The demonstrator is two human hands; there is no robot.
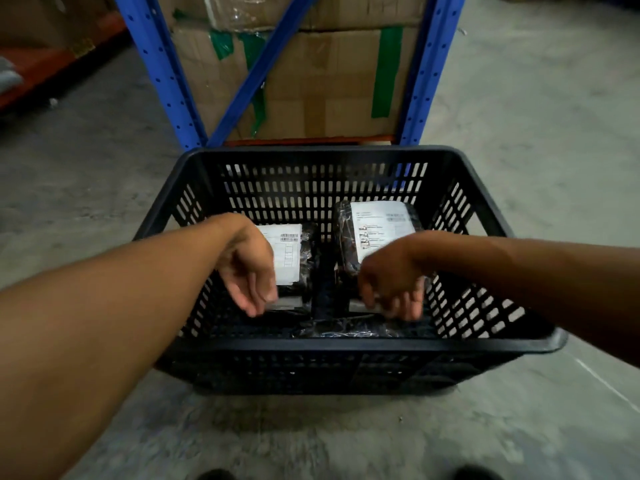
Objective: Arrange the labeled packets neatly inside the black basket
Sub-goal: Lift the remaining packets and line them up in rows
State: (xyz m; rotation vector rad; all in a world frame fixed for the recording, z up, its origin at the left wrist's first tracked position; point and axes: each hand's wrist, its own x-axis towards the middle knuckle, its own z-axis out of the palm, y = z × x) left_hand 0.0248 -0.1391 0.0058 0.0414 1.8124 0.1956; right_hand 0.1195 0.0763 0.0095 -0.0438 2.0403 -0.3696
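Observation:
A black slotted basket [346,344] stands on the concrete floor. Two stacks of dark packets with white labels sit inside. The left packet [294,254] lies flat under my left hand [247,271], whose fingers curl down onto its near edge. The right packet [374,226] is tilted up, and my right hand [391,282] grips its near edge. More dark packets [346,329] lie along the basket's near wall. Both hands are blurred, and the fingertips hide the packet edges.
A blue metal rack [162,74] with taped cardboard boxes [322,84] stands right behind the basket. Orange shelving [52,71] is at the far left. Bare concrete floor surrounds the basket. The tips of my shoes show at the bottom edge.

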